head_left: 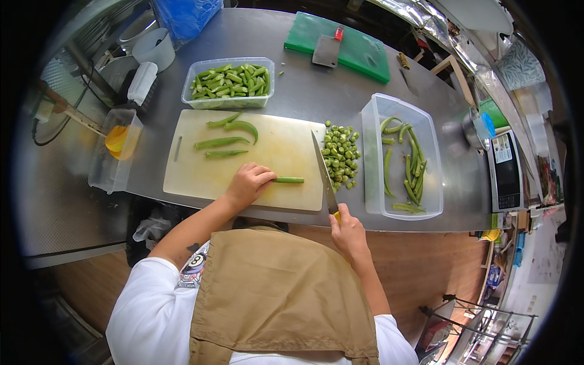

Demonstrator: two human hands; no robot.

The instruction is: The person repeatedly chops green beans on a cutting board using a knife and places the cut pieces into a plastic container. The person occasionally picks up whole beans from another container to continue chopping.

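Observation:
My left hand (pixel 248 185) is closed on an okra pod (pixel 289 180) that lies flat on the white cutting board (pixel 188 164). The pod's right end, with no stem cap on it, sticks out past my fingers. In my right hand (pixel 348 230) is a long knife (pixel 325 170), gripped by its yellow handle. Its blade points away from me along the board's right edge. Several whole okra pods (pixel 220 142) rest on the far left half of the board. Beside the blade, a heap of cut okra caps (pixel 340 152) sits on the steel table.
Beyond the board stands a clear tub (pixel 228 104) full of cut okra. A larger plastic bin (pixel 401 210) with whole pods is at the right. Farther back are a green cutting board (pixel 365 58) and a cleaver (pixel 326 51). A clear container (pixel 109 167) stands at the left.

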